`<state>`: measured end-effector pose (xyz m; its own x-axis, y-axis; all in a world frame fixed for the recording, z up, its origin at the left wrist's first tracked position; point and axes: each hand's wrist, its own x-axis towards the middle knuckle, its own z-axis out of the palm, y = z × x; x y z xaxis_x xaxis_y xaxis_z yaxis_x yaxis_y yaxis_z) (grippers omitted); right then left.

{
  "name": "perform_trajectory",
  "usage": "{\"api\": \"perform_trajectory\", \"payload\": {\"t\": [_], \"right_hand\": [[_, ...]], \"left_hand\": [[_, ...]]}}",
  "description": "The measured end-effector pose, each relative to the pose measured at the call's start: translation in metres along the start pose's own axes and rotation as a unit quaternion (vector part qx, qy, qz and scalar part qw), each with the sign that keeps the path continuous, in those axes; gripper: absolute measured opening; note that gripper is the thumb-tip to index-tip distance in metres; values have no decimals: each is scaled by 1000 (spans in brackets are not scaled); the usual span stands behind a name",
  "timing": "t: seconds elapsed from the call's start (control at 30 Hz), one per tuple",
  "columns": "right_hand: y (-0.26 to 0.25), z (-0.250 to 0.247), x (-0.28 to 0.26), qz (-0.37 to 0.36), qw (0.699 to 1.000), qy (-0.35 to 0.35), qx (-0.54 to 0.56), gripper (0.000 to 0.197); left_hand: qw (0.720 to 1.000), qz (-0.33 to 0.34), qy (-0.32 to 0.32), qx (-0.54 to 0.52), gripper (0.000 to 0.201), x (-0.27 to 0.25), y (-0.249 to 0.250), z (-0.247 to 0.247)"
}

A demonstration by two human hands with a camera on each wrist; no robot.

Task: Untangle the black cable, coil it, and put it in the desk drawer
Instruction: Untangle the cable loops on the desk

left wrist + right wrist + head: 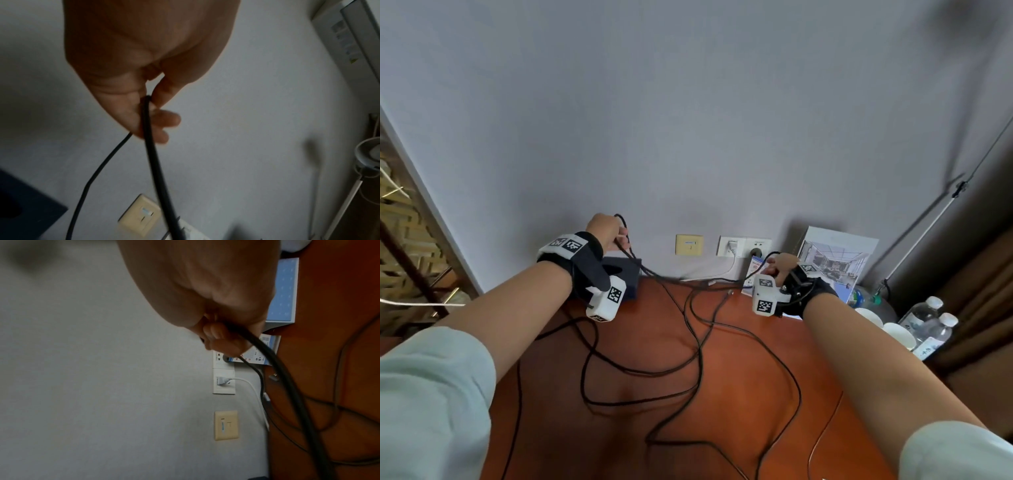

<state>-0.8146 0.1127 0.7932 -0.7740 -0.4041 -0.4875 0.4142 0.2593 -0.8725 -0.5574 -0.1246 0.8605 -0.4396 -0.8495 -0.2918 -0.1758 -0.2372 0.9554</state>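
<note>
Left hand (604,229) is raised near the wall, fingers curled round a loop of the black cable (698,356); two strands drop from it toward the bench (756,411). Right hand (780,265) is held lower, beside the wall sockets (743,247), fingers clenched around another stretch of the same cable. The remaining length lies in loose, crossing loops on the bench between both forearms.
</note>
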Motion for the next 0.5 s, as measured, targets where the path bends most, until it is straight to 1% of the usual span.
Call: {"api": "perform_trajectory", "payload": {"t": [0.07, 0.1, 0.13, 0.17, 0.2, 0.23, 0.27, 0.33, 0.4, 0.43, 0.5], "right_hand": [[5, 5, -5, 8, 999, -25, -25, 27], [8, 9, -10, 14, 998, -39, -56, 27], [11, 13, -12, 4, 995, -49, -84, 28], [14, 15, -14, -3, 992, -46, -113, 29], [18, 19, -18, -8, 991, -56, -124, 29], [22, 21, -23, -7, 988, -72, -137, 27], [27, 24, -28, -11, 981, -103, -163, 23], [34, 31, -33, -35, 954, -133, -265, 19], [39, 40, -36, -68, 930, -155, -326, 19], [40, 46, -38, -81, 924, -171, -333, 20], [44, 62, -39, -88, 921, -201, -321, 23]], "left_hand": [[998, -48, -31, 35, 19, -1, -14, 2], [996, -61, -42, 53, 26, 0, -22, 3], [994, -69, -51, 70, 31, 1, -28, 4], [992, -74, -59, 81, 32, 1, -34, 5], [991, -76, -66, 89, 29, 0, -38, 5], [990, -73, -79, 89, 22, -2, -41, 5], [989, -64, -93, 95, 14, -3, -43, 6], [984, -23, -119, 131, 17, -1, -48, 8], [977, 26, -152, 147, 13, -1, -49, 13], [973, 48, -174, 141, 12, -2, -48, 16], [962, 79, -230, 122, 21, -8, -45, 23]]}}
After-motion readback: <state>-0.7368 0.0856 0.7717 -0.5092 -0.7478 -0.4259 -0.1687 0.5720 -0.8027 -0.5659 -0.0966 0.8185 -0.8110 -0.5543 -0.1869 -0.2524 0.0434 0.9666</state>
